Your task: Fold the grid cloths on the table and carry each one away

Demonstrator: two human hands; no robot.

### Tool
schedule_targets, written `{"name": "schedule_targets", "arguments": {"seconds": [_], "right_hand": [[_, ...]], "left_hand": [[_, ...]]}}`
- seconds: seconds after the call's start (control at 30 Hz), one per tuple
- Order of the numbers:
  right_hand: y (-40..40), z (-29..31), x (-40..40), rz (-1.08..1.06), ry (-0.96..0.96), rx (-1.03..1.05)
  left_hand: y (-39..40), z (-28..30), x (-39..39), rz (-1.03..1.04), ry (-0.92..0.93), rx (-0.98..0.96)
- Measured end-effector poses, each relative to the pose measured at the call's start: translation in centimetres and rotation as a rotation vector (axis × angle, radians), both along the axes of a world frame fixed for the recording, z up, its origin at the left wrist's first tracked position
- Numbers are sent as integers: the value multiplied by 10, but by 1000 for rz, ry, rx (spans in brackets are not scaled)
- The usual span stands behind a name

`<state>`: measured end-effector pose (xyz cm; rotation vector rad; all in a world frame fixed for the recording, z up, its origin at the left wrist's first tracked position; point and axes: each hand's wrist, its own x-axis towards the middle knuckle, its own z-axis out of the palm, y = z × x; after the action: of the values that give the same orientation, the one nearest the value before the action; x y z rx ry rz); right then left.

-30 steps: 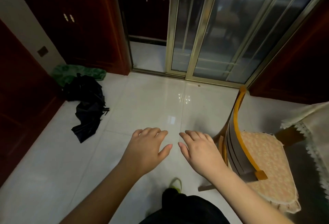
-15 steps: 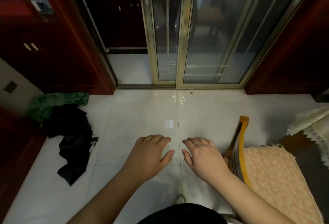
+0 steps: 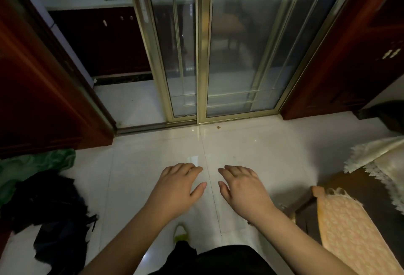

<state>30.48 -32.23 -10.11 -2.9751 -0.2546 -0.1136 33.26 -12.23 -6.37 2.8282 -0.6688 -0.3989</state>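
Both hands out front, left (image 3: pixel 178 187) and right (image 3: pixel 243 187), fingers relaxed, nothing held. Beyond, tiled floor (image 3: pixel 251 150), sliding glass door (image 3: pixel 218 45); no grid cloths visible. Likely light, limp — best taken by corners.

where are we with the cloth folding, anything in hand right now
Nothing visibly done: no grid cloth or folded stack is in view. In hand: nothing; the left hand and right hand hang empty above the tiled floor. What is left cannot be counted; only a lace-edged table corner shows.
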Motion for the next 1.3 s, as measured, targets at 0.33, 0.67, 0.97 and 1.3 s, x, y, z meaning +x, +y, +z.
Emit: {"name": "schedule_targets", "arguments": {"seconds": [0.33,0.67,0.97,1.3], "right_hand": [[13,16,106,-190,113,43],[-64,10,170,-500,330,33],[-187,4,235,-650,388,51],[-294,12,294,-732,373,107]], "left_hand": [[7,-1,147,-246,39,24],[-98,-10,254,-485,35,6],[-234,-9,337,-576,55,64],[-363,-9,420,-707,59,96]]}}
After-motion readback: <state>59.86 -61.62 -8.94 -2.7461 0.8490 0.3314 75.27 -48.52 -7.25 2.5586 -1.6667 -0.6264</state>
